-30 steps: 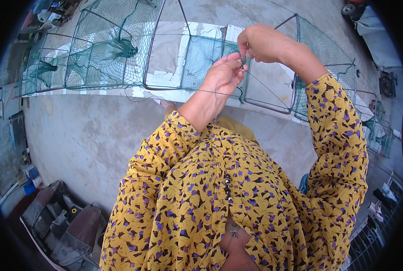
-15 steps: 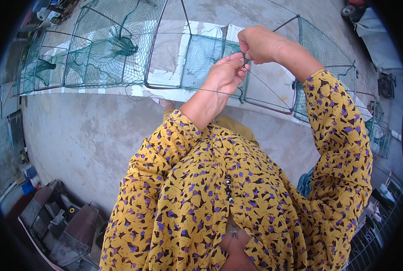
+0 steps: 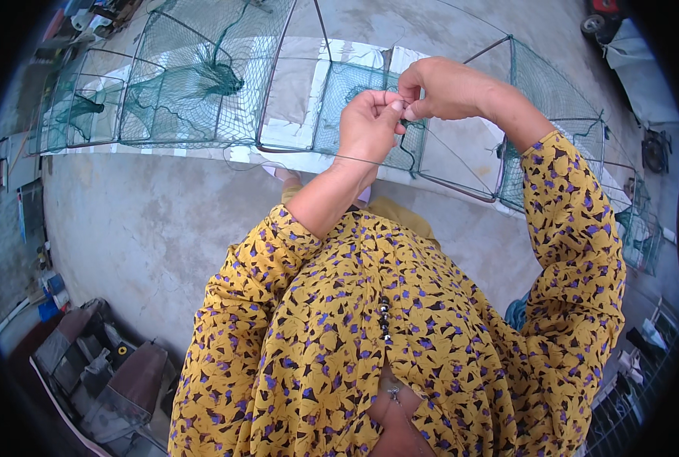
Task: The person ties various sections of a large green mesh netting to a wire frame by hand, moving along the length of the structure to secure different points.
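A long folding fish trap of green netting [image 3: 175,95] on dark wire frames stretches across the view in front of me. At its middle section my left hand [image 3: 370,126] is closed in a pinch, thumb against curled fingers. My right hand [image 3: 442,87] meets it from the right, its thumb and fingers pinched close to the left fingertips. Both seem to grip a bit of the trap's net, mostly hidden by the fingers. Below the fingertips a dark green cord [image 3: 409,156] hangs toward the lower frame. A thin line runs past my left wrist.
Under the trap lies a long pale board or sheet [image 3: 293,137] with white strips. Around it is grey concrete floor [image 3: 149,221]. A dark padded seat-like object [image 3: 130,385] stands at the lower left, a metal rack [image 3: 629,400] at the lower right. A wheel [image 3: 592,27] shows at the upper right.
My left hand has turned from palm partly up to back up, its fingers curling in. My right hand has come slightly lower, against the left fingertips. The whole view has shifted a little.
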The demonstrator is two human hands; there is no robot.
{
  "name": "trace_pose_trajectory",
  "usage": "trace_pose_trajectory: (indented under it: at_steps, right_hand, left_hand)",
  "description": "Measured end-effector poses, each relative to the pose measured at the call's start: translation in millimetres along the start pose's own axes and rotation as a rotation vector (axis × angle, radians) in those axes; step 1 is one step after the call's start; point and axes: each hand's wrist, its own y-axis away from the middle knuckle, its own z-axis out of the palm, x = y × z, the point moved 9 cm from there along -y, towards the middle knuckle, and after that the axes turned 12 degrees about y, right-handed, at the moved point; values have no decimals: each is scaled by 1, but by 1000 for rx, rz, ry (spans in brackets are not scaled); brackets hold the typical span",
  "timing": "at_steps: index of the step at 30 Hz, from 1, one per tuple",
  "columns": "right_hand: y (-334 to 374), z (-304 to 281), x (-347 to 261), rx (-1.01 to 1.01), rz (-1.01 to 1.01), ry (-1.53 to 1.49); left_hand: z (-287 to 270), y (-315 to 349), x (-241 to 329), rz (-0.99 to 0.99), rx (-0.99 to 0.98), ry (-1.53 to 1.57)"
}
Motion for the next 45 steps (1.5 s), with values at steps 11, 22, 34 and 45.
trace_pose_trajectory:
  at_steps: [11,22,34,45]
  right_hand:
    - [32,-28,-11,-12,-49,-371]
    - [17,-42,9,308,8,-556]
    - [0,20,10,-163,22,-266]
    - [-2,1,26,64,264,-16]
  left_hand:
    - [23,0,-12,100,-177,-64]
    - [24,4,-18,-127,-247,179]
    - [24,-2,-22,-280,-414,391]
    - [24,-20,-24,-337,-368,-49]
